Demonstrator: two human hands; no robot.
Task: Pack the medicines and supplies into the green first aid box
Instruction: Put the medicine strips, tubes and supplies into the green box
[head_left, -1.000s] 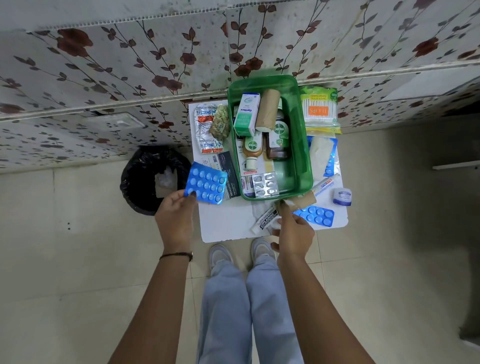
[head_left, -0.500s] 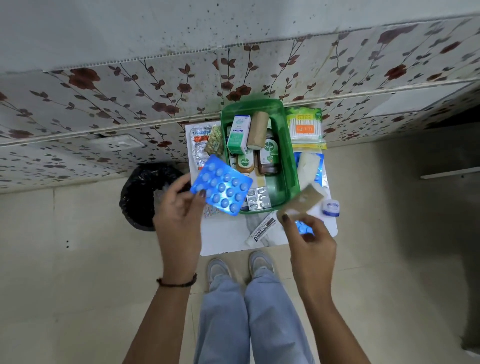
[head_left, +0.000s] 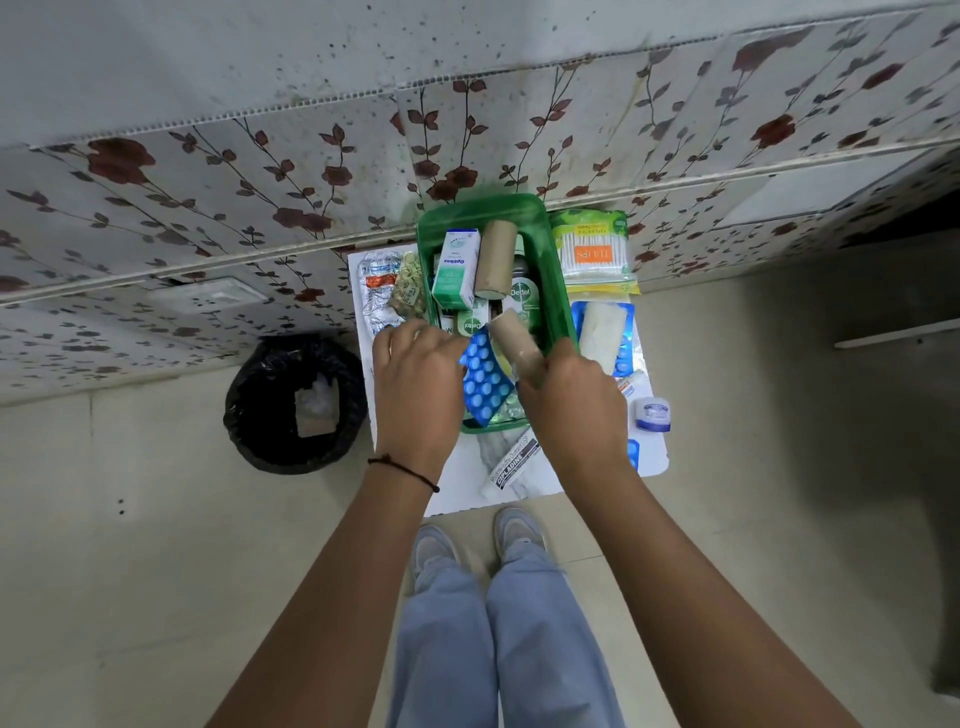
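Observation:
The green first aid box (head_left: 558, 291) stands on a small white table (head_left: 457, 483) against the wall. Inside it are a white-green carton (head_left: 456, 267), a tan bandage roll (head_left: 496, 258) and Dettol bottles (head_left: 521, 297). My left hand (head_left: 415, 384) holds a blue pill strip (head_left: 485, 382) over the near end of the box. My right hand (head_left: 569, 400) grips a second tan bandage roll (head_left: 517, 338) just inside the box. An ointment tube (head_left: 511, 462) lies on the table in front of the box.
Left of the box lie silver blister packs (head_left: 378, 291). To the right are a cotton swab pack (head_left: 592, 249), a gauze packet (head_left: 602, 332), a small white-blue jar (head_left: 653, 414) and another blue strip (head_left: 632, 452). A black-lined bin (head_left: 296, 402) stands on the floor at left.
Both hands have moved forward over the box. The blue pill strip came from the left of the box into its near end, and the tan roll rose from the table into the box.

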